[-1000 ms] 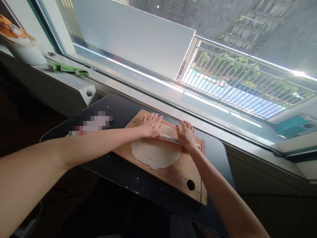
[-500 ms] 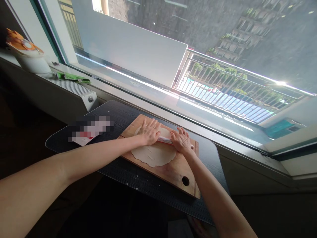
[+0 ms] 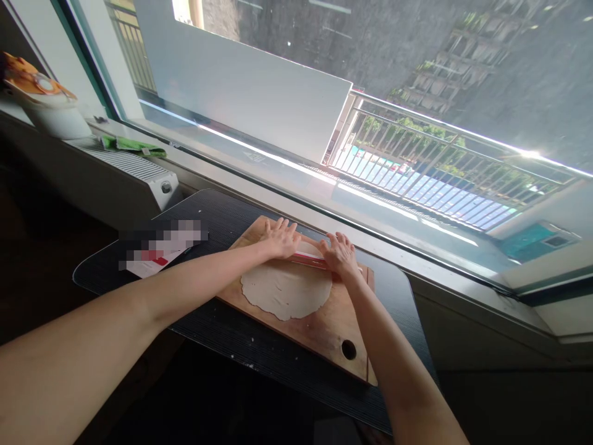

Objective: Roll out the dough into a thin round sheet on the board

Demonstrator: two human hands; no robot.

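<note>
A flat, rounded sheet of dough (image 3: 287,292) lies on a wooden cutting board (image 3: 324,337). Across the far part of the dough runs a rolling pin (image 3: 311,259) with red and white on its surface. My left hand (image 3: 280,238) rests palm down on the left part of the pin, fingers stretched forward and apart. On its right part, my right hand (image 3: 340,252) presses the same way, fingers extended. Neither hand is wrapped round the pin. Both hands hide stretches of the pin, and my left forearm covers the board's left side.
The board sits on a dark table (image 3: 222,213) under a window. A blurred white and red packet (image 3: 162,250) lies on the table's left. Beyond it are a radiator (image 3: 134,170), a green cloth (image 3: 132,146) and a white bucket (image 3: 55,114) with something orange on top.
Both hands have pushed the rolling pin away from me, toward the board's far edge. More of the near dough shows. The view has shifted slightly.
</note>
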